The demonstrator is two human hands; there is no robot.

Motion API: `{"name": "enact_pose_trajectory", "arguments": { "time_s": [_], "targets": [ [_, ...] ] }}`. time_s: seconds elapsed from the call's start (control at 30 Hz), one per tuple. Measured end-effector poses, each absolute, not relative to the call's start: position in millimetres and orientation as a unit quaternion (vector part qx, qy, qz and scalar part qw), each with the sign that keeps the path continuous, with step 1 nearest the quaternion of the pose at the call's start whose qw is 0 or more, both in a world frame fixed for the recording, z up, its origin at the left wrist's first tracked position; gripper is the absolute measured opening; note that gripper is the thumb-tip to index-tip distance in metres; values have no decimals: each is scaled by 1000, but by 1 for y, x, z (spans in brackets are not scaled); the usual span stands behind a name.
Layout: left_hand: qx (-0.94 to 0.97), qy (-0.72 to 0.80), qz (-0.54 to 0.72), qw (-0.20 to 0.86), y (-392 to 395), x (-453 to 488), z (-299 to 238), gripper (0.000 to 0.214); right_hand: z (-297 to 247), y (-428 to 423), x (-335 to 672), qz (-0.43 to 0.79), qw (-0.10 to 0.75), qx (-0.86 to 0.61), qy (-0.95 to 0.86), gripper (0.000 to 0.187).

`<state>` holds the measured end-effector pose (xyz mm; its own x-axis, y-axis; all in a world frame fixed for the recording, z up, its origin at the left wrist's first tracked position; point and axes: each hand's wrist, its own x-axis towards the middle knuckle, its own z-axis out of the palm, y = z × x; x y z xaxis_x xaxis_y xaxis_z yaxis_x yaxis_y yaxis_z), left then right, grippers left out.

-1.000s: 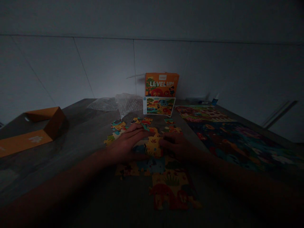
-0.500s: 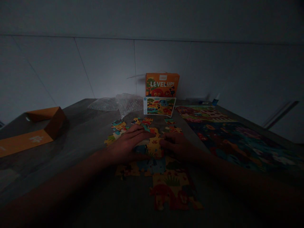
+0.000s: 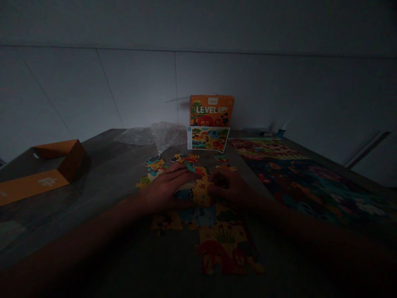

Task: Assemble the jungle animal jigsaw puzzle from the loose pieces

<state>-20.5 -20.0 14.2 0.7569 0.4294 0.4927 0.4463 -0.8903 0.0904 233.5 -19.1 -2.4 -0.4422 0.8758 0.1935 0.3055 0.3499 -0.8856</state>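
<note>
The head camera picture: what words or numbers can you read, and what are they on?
"LEVEL UP!": on the orange box.
White label at the top of that box: too small to read.
Blue corner mark on the picture card: too small to read.
White print on the orange cardboard at the left: too blurred to read.

Left worktop (image 3: 111,169) edge: orange cardboard (image 3: 70,161) is blocking you | far edge: bubble wrap (image 3: 169,134) and puzzle box (image 3: 211,109) are barring you | right edge: flat puzzles (image 3: 310,182) are lying low | between cardboard and loose pieces (image 3: 154,162): bare room is offering you passage
</note>
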Motion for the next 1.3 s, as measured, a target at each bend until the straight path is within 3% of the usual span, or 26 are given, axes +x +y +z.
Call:
{"name": "enact_pose_trajectory", "arguments": {
  "time_s": [0.43,0.67,0.97,1.3],
  "targets": [
    [-930,-258,-259,23,-20,-20,15,51,-3,-17,234,372,368,-402,-752,23],
    [-925,-277,-258,29,-18,-19,15,46,-1,-13,239,298,442,-448,-717,19],
    [-926,-284,-248,16,-14,-21,11,47,-6,-13,239,327,479,-422,-697,22],
    [-927,-297,-230,13,-16,-20,12,54,-1,-15,238,311,452,-424,-721,19]
  ]
}}
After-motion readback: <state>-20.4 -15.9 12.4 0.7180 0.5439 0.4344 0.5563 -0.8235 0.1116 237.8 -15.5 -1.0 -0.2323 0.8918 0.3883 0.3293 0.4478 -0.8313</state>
